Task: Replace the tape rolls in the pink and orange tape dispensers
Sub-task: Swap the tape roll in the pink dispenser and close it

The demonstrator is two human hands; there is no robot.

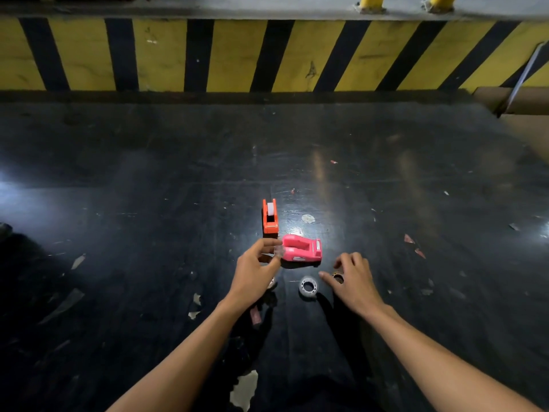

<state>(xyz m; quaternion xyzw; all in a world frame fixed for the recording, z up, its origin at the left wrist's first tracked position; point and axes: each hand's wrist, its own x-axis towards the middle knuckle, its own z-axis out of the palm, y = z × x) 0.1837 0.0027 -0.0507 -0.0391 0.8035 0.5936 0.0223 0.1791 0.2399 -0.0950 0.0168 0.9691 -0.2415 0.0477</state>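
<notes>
A dark, scuffed floor (pixel 148 203) spreads under both hands, ending at a yellow and black striped wall (pixel 237 55) well beyond them. The left hand (pixel 255 272) hovers with thumb and fingers pinching a small clear piece, hard to make out, right at the rounded end of the pink dispenser (pixel 303 251). That dispenser lies just beyond and to the right of the left hand, its roll well showing no tape. The right hand (pixel 353 283) rests low, fingers curled loosely over a brownish tape roll (pixel 338 278); whether it grips the roll I cannot tell. The orange dispenser (pixel 269 217) stands just beyond the left hand, a white roll inside. A clear tape roll (pixel 308 286) lies flat between the two hands.
</notes>
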